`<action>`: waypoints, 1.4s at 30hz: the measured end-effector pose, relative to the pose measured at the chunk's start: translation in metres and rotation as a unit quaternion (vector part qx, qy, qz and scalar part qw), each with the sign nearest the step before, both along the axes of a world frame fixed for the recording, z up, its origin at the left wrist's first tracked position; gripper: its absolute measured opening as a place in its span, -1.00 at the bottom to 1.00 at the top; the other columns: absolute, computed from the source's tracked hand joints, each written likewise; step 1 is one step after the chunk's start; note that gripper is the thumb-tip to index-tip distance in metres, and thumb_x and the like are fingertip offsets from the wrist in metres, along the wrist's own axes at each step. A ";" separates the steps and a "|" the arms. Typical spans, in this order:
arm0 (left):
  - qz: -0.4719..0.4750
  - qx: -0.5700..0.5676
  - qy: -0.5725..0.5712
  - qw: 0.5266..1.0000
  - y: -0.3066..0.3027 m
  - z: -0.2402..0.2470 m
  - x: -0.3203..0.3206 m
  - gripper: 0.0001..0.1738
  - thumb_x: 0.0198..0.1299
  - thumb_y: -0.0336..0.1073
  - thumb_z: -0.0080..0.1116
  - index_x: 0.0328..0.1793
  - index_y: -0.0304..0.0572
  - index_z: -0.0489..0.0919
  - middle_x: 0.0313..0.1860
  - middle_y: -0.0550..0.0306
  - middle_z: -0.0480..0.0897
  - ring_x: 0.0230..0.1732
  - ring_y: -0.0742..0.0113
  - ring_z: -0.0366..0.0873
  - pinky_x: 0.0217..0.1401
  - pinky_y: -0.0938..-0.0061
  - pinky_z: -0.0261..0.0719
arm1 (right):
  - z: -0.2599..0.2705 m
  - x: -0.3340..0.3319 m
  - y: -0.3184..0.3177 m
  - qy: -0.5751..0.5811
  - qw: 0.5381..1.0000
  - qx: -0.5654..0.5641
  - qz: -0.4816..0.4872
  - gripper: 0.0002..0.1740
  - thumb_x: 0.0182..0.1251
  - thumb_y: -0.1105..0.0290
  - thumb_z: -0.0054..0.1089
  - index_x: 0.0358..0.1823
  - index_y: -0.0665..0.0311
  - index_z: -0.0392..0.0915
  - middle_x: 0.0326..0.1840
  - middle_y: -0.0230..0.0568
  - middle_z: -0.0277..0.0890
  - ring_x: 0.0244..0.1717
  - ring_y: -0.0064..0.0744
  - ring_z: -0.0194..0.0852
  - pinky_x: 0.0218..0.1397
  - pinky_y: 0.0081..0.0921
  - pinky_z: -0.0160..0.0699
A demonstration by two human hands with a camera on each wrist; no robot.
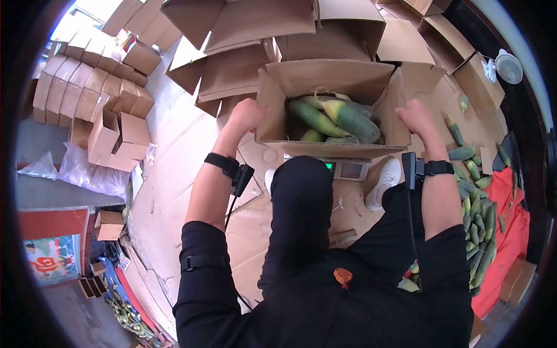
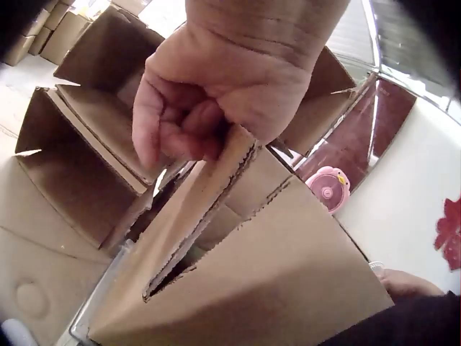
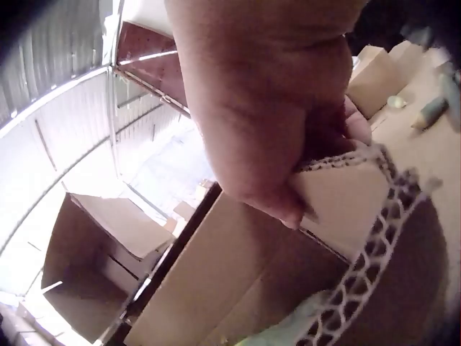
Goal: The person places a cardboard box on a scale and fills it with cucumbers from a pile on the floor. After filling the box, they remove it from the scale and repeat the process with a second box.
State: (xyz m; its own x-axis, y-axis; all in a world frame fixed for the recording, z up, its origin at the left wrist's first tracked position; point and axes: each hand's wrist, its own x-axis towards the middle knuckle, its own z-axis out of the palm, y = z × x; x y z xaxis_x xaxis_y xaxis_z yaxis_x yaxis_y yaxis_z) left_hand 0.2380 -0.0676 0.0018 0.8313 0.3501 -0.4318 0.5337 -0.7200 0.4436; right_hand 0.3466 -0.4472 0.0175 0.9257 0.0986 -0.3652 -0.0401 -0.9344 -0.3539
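Note:
A cardboard box (image 1: 339, 75) with its top open holds several large green radishes (image 1: 351, 120), their ends paler yellow. My left hand (image 1: 248, 115) grips the box's left wall by its upper edge; in the left wrist view its fingers (image 2: 176, 137) curl over the cardboard. On the opposite wall, my right hand (image 1: 416, 119) holds the upper edge, thumb inside and the other fingers partly hidden in the right wrist view. Under the box's near side shows a scale (image 1: 352, 170) with a lit green display, most of it hidden by the box and my knee.
Empty cardboard boxes (image 1: 261, 26) crowd just beyond the held box, with more boxes (image 1: 418, 49) at the far right. A pile of green radishes (image 1: 478, 220) lies by a red cloth (image 1: 505, 203) on my right. Stacked cartons (image 1: 75, 87) stand at left.

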 end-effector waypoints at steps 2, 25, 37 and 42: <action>0.008 -0.020 -0.025 0.999 0.011 -0.006 -0.013 -0.52 0.02 -0.02 0.11 -0.39 -0.45 0.59 -0.52 -0.10 0.61 -0.53 0.18 0.61 -0.42 0.42 0.59 | 0.002 -0.004 0.002 -0.019 1.000 0.014 0.001 -0.58 0.02 0.16 0.07 -0.39 0.49 0.55 -0.34 0.23 0.51 -0.22 0.08 0.51 -0.15 -0.19 0.47; 0.406 0.020 -0.106 0.907 0.191 -0.049 -0.510 -0.58 -0.09 -0.25 0.23 -0.31 -0.62 0.55 -0.46 -0.06 0.60 -0.44 0.28 0.53 -0.38 0.34 0.49 | -0.049 -0.274 0.311 0.024 0.905 0.174 0.388 -0.75 -0.09 0.37 0.09 -0.35 0.24 0.63 -0.27 -0.13 0.59 -0.19 -0.18 0.57 -0.15 -0.27 0.54; 0.418 0.093 0.195 0.882 0.076 -0.044 -0.668 -0.50 -0.01 -0.08 0.20 -0.27 -0.55 0.53 -0.38 -0.21 0.59 -0.34 0.09 0.51 -0.19 0.27 0.46 | -0.063 -0.380 0.305 0.329 0.751 0.126 0.559 -0.88 -0.20 0.55 0.07 -0.69 0.34 0.60 -0.67 -0.17 0.54 -0.55 -0.33 0.57 -0.50 -0.33 0.49; 0.383 0.195 0.145 0.891 0.086 -0.065 -0.687 -0.58 0.09 -0.15 0.08 -0.35 -0.54 0.54 -0.49 -0.26 0.56 -0.45 0.01 0.47 -0.32 0.22 0.42 | -0.045 -0.344 0.321 0.234 0.793 0.155 0.540 -0.77 -0.06 0.30 0.11 -0.62 0.33 0.60 -0.60 -0.11 0.55 -0.48 -0.14 0.57 -0.41 -0.26 0.51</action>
State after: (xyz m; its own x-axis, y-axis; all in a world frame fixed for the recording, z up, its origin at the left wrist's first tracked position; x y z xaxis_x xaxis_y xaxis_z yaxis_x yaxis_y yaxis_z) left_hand -0.4493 0.0184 -0.0632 0.1564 0.9374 -0.3112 0.9865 -0.1636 0.0028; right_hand 0.0022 -0.1261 -0.0275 0.0094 0.8942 -0.4475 0.5304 -0.3838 -0.7559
